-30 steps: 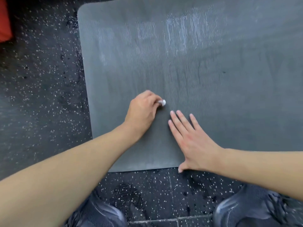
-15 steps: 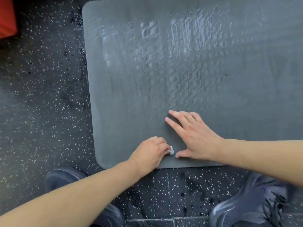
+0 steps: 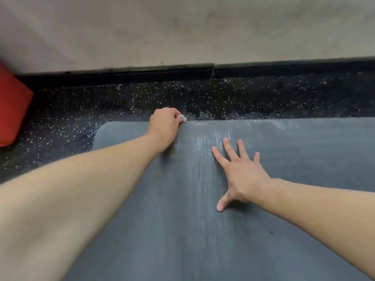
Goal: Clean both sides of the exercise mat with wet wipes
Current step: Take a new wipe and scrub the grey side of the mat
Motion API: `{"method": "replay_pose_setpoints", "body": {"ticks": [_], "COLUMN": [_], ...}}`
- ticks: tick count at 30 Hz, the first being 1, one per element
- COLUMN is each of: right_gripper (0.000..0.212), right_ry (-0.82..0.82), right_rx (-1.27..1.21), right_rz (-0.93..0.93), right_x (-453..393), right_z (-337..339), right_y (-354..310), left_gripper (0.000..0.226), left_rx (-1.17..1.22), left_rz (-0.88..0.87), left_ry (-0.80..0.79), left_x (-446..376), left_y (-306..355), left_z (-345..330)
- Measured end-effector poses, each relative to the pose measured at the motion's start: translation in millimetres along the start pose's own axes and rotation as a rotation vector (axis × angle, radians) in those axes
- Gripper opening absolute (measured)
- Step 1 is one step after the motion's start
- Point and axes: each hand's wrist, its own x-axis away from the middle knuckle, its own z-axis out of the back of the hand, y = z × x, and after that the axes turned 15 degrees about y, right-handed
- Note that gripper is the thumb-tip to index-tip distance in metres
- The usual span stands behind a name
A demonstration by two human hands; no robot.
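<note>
Black rubber flooring (image 3: pixel 253 98) flecked with white runs up to a dark baseboard (image 3: pixel 142 75) under a pale wall (image 3: pixel 182 27), and a red cushion-like object (image 3: pixel 12 106) sits at the left edge. From the head view, a grey exercise mat (image 3: pixel 182 230) lies flat on this floor, its far edge parallel to the wall, with shiny wet streaks (image 3: pixel 203 138) near that edge. At the far edge, the left hand (image 3: pixel 165 127) has its fingers curled around a small white wet wipe (image 3: pixel 182 118), pressing it to the mat. To its right, the right hand (image 3: pixel 240 175) rests palm down on the mat, fingers straight and spread, thumb pointing back toward the person.
</note>
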Motion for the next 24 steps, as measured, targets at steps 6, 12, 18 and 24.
{"method": "replay_pose_setpoints", "body": {"ticks": [6,12,18,24], "right_gripper": [0.173,0.174,0.172,0.170], "right_ry": [-0.019,-0.032,0.020,0.010], "right_rx": [0.024,-0.015,0.003,0.026], "right_rz": [-0.010,-0.023,0.127,0.240], "right_x": [-5.9,-4.7,90.3,180.1], "right_z": [1.8,13.4,-15.0,-83.1], "right_y": [6.9,2.6,-15.7,-46.8], "left_gripper": [0.022,0.013,0.021,0.011], "left_rx": [-0.026,0.117,-0.059,0.112], "left_rz": [-0.166,-0.333,-0.167,-0.304], "left_ry": [-0.135,-0.327,-0.145,-0.261], "left_x": [61.6,183.3,154.0,272.9], "left_y": [19.2,24.4,32.0,34.3], "left_z": [5.5,49.3,46.7,64.8]}}
